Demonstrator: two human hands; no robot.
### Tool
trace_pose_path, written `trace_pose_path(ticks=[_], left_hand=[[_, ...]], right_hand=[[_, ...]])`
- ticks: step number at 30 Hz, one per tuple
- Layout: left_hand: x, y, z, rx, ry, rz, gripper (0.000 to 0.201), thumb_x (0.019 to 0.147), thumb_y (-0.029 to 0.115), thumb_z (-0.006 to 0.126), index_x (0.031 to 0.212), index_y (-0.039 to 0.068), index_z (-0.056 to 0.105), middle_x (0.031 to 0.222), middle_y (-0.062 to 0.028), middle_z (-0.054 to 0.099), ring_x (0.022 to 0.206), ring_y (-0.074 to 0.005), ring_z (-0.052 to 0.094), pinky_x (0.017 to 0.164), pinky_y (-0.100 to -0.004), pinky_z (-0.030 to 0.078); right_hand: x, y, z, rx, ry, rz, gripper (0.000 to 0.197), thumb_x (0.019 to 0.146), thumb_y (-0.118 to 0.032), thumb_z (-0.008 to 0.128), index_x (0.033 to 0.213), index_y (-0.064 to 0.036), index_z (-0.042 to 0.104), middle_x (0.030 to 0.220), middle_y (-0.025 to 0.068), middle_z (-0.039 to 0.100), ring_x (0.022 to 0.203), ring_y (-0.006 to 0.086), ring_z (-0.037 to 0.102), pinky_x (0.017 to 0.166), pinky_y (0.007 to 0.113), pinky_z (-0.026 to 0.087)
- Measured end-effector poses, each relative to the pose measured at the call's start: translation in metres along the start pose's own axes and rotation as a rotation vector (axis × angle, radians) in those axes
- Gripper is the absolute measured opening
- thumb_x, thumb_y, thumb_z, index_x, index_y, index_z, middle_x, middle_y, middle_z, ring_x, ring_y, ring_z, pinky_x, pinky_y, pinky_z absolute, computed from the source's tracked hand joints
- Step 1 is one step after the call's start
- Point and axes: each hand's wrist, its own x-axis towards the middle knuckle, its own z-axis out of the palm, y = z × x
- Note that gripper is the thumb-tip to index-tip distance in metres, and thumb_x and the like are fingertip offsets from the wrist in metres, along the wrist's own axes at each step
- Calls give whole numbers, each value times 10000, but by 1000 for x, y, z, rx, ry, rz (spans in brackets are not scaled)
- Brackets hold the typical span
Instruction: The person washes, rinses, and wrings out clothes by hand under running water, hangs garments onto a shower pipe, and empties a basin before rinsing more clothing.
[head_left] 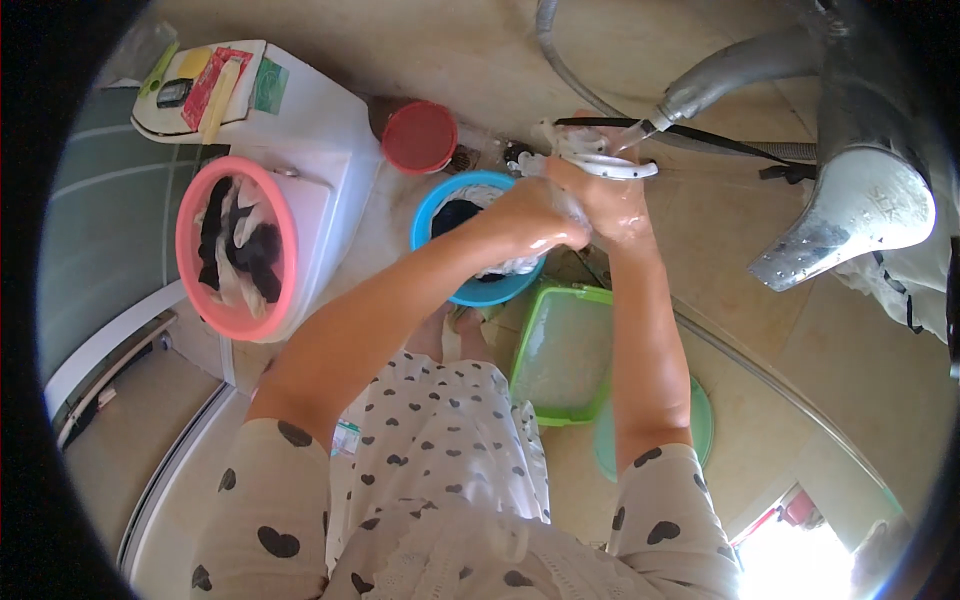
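Note:
Both hands are together below the running faucet spout (690,90), wet and shiny. A white wet cloth (590,158) with small dark marks is bunched in them. My left hand (545,218) is closed, with a bit of white showing at its fingers. My right hand (615,200) is closed round the same cloth, part of which lies across the wrist. Water falls from the spout onto the cloth and the right hand. Below the hands, a blue basin (424,222) holds dark and white wet laundry. The fingertips are partly hidden.
A pink basin (187,235) of clothes rests on a white toilet (345,150) at left. A red lidded bucket (420,138), a green-rimmed tub (560,415) and a pale green basin (703,430) stand on the floor. A shower head (850,215) and hose (560,60) are at right.

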Motion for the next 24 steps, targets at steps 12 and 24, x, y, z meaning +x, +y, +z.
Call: trace_pose_path(ticks=[12, 24], left_hand=[[18, -16, -8, 81, 243, 252, 346, 563, 153, 716, 846, -2, 593, 741, -144, 629, 684, -255, 619, 630, -327, 484], [-2, -8, 8, -599, 171, 227, 692, 734, 212, 697, 1272, 30, 302, 1141, -74, 467, 1005, -154, 490, 854, -291, 390]], right_hand=[[-3, 15, 1, -9, 190, -99, 471, 728, -317, 650, 1088, -55, 495, 932, 76, 590, 874, 214, 557, 778, 371, 434], [-61, 30, 20, 482, 570, 211, 605, 795, -318, 633, 1253, -14, 380, 1124, 82, 531, 1008, 170, 501, 872, 299, 391]])
